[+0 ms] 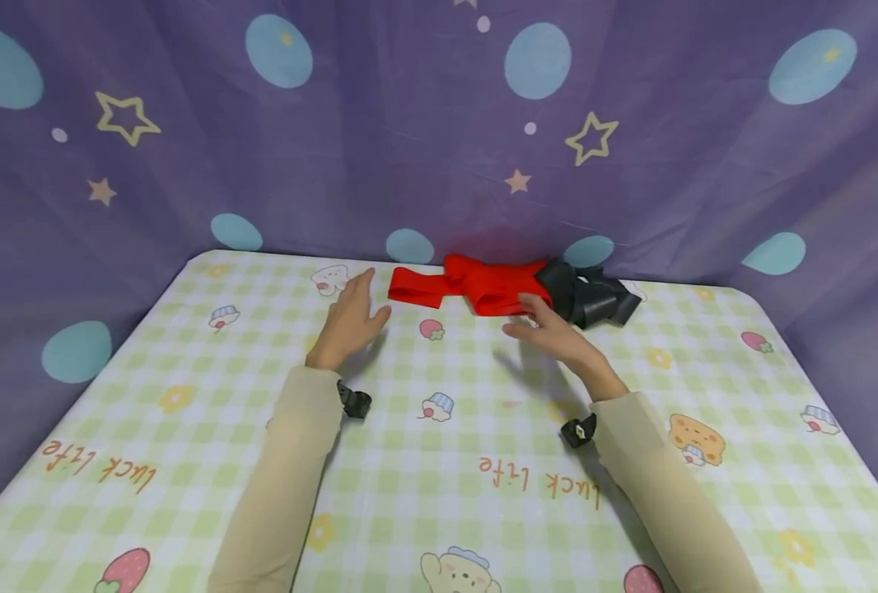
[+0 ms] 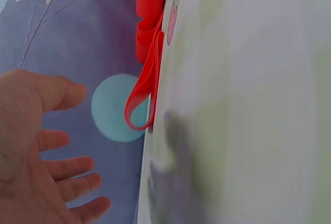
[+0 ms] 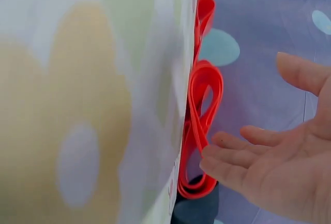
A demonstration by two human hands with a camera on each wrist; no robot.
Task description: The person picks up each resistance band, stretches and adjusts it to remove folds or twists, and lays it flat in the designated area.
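Note:
A red flat band (image 1: 509,284), like a stretchy strap, lies in loose loops at the far edge of the table. A folded black band (image 1: 595,298) with a dull shine adjoins its right end. My left hand (image 1: 350,321) hovers left of the red band, thumb spread from the fingers, holding nothing. In the left wrist view the band's end loop (image 2: 139,100) stands beyond the fingertips. My right hand (image 1: 553,333) reaches in front of the red and black bands, palm toward the middle. In the right wrist view its fingertips (image 3: 212,164) overlap the red loops, with no grip on them.
A green-and-white checked cloth (image 1: 402,461) with cartoon prints covers the table. Directly behind the table's far edge hangs a purple curtain (image 1: 409,140) with stars and blue ovals. Small black devices (image 1: 355,403) are worn at the wrists over beige sleeves.

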